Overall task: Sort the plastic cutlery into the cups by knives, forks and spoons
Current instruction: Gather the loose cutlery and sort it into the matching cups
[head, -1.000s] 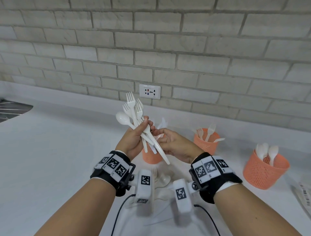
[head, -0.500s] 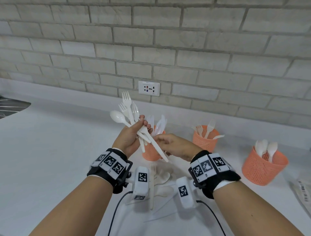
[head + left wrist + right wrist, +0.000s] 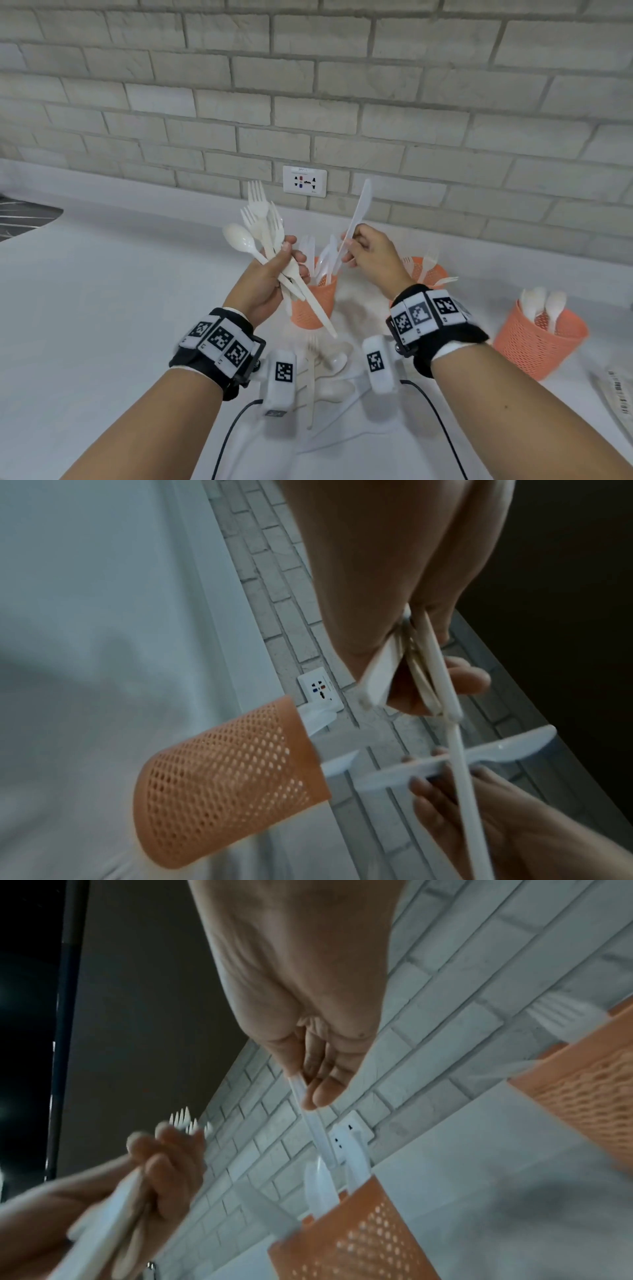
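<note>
My left hand [image 3: 274, 274] grips a bundle of white plastic cutlery [image 3: 260, 226], forks and one spoon, held up above the counter. My right hand [image 3: 366, 253] pinches a single white knife [image 3: 358, 212] by its handle, blade pointing up, just above the orange mesh cup with knives [image 3: 317, 301]. The same cup [image 3: 226, 780] shows in the left wrist view, and the pinched knife [image 3: 313, 1121] hangs over it [image 3: 359, 1234] in the right wrist view. A second orange cup [image 3: 428, 274] holds forks, and a third [image 3: 537, 339] holds spoons.
Loose white cutlery [image 3: 325, 363] lies on the white counter [image 3: 102, 325] between my wrists. A wall socket [image 3: 305, 181] sits in the brick wall behind. A dark sink edge [image 3: 24, 219] is far left, and a labelled packet [image 3: 616, 397] lies at the right edge.
My right hand has drawn one knife out of the bundle and lifted it up and to the right, away from my left hand. The left hand still holds the remaining bundle.
</note>
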Motion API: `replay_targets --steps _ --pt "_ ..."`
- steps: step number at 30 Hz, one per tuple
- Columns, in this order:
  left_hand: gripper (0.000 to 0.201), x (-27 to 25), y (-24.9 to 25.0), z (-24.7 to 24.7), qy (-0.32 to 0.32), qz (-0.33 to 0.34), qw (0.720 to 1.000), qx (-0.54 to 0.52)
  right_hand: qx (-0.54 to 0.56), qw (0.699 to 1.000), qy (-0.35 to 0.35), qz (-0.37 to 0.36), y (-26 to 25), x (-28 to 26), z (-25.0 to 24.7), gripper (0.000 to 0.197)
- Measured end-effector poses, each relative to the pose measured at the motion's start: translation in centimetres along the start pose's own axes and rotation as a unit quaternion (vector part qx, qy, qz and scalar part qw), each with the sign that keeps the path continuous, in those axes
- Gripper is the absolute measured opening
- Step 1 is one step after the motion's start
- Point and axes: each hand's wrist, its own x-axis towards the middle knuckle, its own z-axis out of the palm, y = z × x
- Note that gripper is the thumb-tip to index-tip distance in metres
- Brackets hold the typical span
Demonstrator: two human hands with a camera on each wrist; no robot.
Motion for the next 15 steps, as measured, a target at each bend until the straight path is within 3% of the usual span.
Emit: replay_targets --steps 7,10,13,15 --pt "0.019 -0.7 -0.7 1.3 -0.036 -0.023 0.998 0.041 -0.089 0.996 -0.027 0.014 1.9 0.6 2.5 0.02" --pt "0.02 -0.9 -0.8 1.6 -0.034 -0.031 0.998 0.035 -0.135 0.991 0.0 0.016 1.7 0.6 2.1 0.026" --pt "0.019 -0.8 -1.0 1.9 -0.021 -0.03 0.999 0.04 -0.09 0.995 0.042 -0.027 0.3 -0.4 1.1 0.017" --pt "0.019 -0.7 -1.0 2.2 -0.012 -0.022 0.999 0.039 -0.028 0.998 0.018 -0.054 -1.0 -1.7 0.3 0.006"
